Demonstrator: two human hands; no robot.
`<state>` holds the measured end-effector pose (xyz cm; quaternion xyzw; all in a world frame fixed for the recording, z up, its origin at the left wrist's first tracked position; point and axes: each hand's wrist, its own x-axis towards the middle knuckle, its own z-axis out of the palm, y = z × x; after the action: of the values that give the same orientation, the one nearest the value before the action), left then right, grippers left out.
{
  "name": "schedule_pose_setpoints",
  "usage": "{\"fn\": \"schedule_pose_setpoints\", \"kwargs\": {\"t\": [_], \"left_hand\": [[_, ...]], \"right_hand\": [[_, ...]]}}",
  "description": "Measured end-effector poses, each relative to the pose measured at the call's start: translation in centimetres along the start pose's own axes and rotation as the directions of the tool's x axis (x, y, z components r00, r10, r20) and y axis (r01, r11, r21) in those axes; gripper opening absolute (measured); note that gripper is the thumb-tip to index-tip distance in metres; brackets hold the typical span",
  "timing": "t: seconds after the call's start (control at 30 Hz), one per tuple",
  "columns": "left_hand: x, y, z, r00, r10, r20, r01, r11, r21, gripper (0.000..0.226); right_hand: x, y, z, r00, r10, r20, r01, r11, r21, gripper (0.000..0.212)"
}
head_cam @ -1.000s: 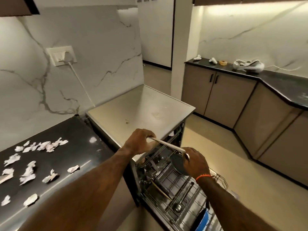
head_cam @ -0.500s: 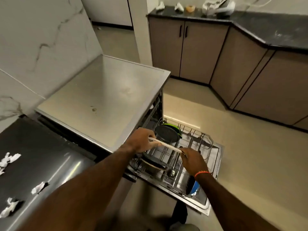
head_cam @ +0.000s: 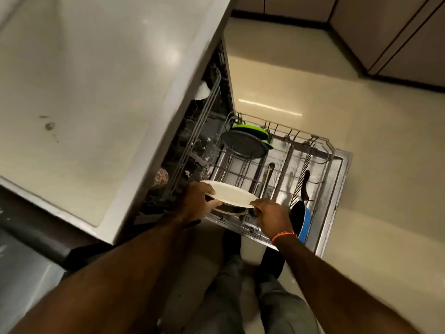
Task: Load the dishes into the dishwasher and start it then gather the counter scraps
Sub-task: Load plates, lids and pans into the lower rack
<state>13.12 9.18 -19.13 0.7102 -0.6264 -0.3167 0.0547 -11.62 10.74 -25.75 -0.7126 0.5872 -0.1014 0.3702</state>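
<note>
You're looking at a smooth, matt white plate [head_cam: 231, 194] above a rack [head_cam: 313, 162] of thin coated metal wire; the open door [head_cam: 342, 189] beneath it is glossy steel. The dishwasher top [head_cam: 96, 92] along the counter's end looks brushed, dull metal with a few stains. The blue pan [head_cam: 304, 220] at the rack's near edge shines like enamel, and the floor [head_cam: 361, 141] is glossy

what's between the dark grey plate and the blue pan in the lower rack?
Head view: mostly bare rack tines, plus one ladle lying lengthwise between the dark grey plate and the blue pan.
</note>
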Motion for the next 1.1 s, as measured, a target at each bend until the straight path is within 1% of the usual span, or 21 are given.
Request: {"fn": "schedule_pose_setpoints", "kwargs": {"t": [0.13,0.27,0.37,0.5,0.57,0.7,0.8,0.87,0.93,1.03,1.1], "left_hand": [[2.6,-3.2,3.3,1.000,-0.014,-0.009,0.013,0.999,-0.035,0.036],[4.6,-5.5,5.4,0.999,-0.041,-0.001,0.041,0.997,-0.060,0.031],[5.7,-5.8,6.5,0.997,-0.069,0.027,0.071,0.994,-0.083,0.030],[6.8,-5.6,8.2,0.991,-0.124,0.047,0.128,0.985,-0.112,0.033],[7.3,-5.8,9.2,0.987,-0.151,0.058,0.157,0.981,-0.110,0.033],[7.9,-5.7,9.9,0.983,-0.184,0.023,0.185,0.981,-0.061,0.025],[6.9,-4.8,8.6,0.959,-0.273,0.072,0.274,0.962,-0.009,0.033],[6.1,-4.1,7.8,0.944,-0.306,0.122,0.307,0.952,0.017,0.040],[4.1,-2.3,5.7,0.939,-0.306,0.158,0.309,0.951,0.006,0.047],[0.6,0.9,2.5,0.945,-0.276,0.175,0.286,0.957,-0.037,0.063],[-2.1,3.1,0.0,0.955,-0.243,0.169,0.256,0.965,-0.059,0.076]], "right_hand": [[2.5,1.3,3.3,0.998,0.060,0.011,-0.061,0.998,0.034,0.032],[4.4,2.0,5.5,0.985,0.150,0.091,-0.152,0.988,0.024,0.038],[5.4,2.7,6.6,0.972,0.218,0.091,-0.220,0.975,0.015,0.033],[6.9,3.3,7.4,0.960,0.267,0.078,-0.267,0.964,-0.017,0.023],[7.5,3.8,7.8,0.952,0.295,0.079,-0.293,0.955,-0.035,0.021],[7.9,3.9,8.0,0.941,0.318,0.112,-0.311,0.947,-0.079,0.036],[7.0,2.6,7.0,0.938,0.309,0.155,-0.294,0.949,-0.110,0.035],[6.0,2.3,6.6,0.938,0.296,0.183,-0.274,0.952,-0.136,0.029],[4.2,1.4,4.9,0.938,0.282,0.203,-0.255,0.956,-0.146,0.026],[1.4,-0.7,1.5,0.954,0.212,0.212,-0.174,0.967,-0.184,0.031],[-0.3,-3.3,-1.9,0.965,0.157,0.209,-0.115,0.972,-0.203,0.035]]}}
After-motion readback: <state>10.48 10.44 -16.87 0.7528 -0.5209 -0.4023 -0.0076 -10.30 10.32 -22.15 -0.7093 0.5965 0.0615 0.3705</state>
